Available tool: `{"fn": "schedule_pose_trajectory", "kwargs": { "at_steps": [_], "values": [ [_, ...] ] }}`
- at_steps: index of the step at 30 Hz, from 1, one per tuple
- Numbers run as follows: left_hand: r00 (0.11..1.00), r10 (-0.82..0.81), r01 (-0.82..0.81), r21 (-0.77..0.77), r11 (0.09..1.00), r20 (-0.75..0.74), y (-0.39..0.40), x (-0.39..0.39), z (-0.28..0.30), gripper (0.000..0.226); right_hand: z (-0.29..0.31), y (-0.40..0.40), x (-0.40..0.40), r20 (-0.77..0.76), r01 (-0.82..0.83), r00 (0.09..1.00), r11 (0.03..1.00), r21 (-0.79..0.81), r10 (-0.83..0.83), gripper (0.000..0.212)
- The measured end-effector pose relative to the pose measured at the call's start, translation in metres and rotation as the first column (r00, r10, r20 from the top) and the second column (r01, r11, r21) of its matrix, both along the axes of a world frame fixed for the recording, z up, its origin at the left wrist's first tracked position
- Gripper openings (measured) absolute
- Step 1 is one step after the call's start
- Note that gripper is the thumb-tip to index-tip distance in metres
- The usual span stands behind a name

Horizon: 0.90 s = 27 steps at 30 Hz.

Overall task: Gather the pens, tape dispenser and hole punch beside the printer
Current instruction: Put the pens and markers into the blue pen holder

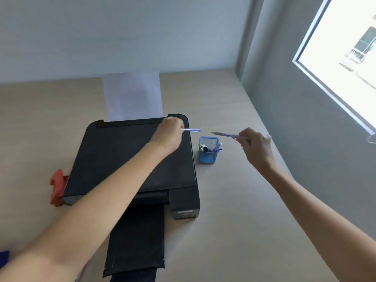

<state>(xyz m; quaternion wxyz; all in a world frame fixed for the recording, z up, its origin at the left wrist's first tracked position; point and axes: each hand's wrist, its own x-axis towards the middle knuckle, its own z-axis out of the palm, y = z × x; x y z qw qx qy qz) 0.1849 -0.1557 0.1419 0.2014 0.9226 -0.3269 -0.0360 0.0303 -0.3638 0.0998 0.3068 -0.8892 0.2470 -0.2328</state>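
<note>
A black printer point(130, 155) sits on the beige desk point(234, 210). My left hand point(168, 131) hovers over the printer's back right corner, shut on a blue pen point(193, 130) whose tip points right. My right hand point(257, 148) is right of the printer and grips a purple pen point(225, 134) that points left. Both pens hang above a blue mesh pen cup point(208, 152), which stands just right of the printer and holds several pens. A red object point(58, 187), perhaps the tape dispenser or hole punch, lies against the printer's left side, partly hidden.
White paper point(133, 96) stands in the printer's rear feed. The black output tray point(136, 239) sticks out toward me. A grey wall with a bright window point(345, 58) borders the desk on the right. A blue thing point(4, 259) shows at the bottom left edge.
</note>
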Motion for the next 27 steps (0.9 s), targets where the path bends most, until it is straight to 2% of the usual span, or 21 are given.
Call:
{"fn": "schedule_pose_trajectory", "kwargs": {
  "at_steps": [2, 7, 11, 15, 18, 21, 25, 27],
  "values": [
    [1.000, 0.003, -0.002, 0.079, 0.997, -0.004, -0.045, 0.010, -0.019, 0.015, -0.014, -0.018, 0.024, -0.070, -0.040, 0.997, 0.999, -0.036, 0.038, 0.011],
    [0.998, -0.012, 0.029, 0.277, 0.960, -0.064, -0.105, 0.013, -0.050, 0.020, -0.053, -0.034, 0.075, -0.247, -0.204, 0.952, 0.975, -0.085, 0.178, 0.012],
    [0.997, -0.024, 0.046, 0.356, 0.933, -0.067, -0.123, 0.012, -0.066, 0.027, -0.065, -0.032, 0.086, -0.373, -0.267, 0.906, 0.955, -0.130, 0.202, 0.015],
    [0.994, -0.069, 0.097, 0.363, 0.927, -0.089, -0.124, 0.011, -0.070, 0.030, -0.075, -0.034, 0.090, -0.437, -0.319, 0.871, 0.935, -0.157, 0.224, 0.010],
    [0.991, -0.088, 0.114, 0.307, 0.945, -0.100, -0.115, 0.011, -0.069, 0.026, -0.076, -0.032, 0.088, -0.443, -0.330, 0.867, 0.929, -0.169, 0.228, 0.024],
    [0.990, -0.087, 0.103, 0.158, 0.982, -0.108, -0.092, 0.012, -0.055, 0.021, -0.064, -0.024, 0.081, -0.361, -0.305, 0.903, 0.941, -0.148, 0.235, 0.037],
    [0.994, -0.091, 0.087, -0.076, 0.993, -0.057, -0.024, 0.003, -0.014, 0.022, -0.025, 0.008, 0.080, -0.145, -0.270, 0.958, 0.946, -0.181, 0.246, 0.029],
    [0.996, -0.074, 0.062, -0.188, 0.980, -0.056, 0.026, -0.004, 0.003, 0.021, -0.003, 0.039, 0.080, -0.030, -0.287, 0.958, 0.940, -0.185, 0.287, 0.022]
  ]
}}
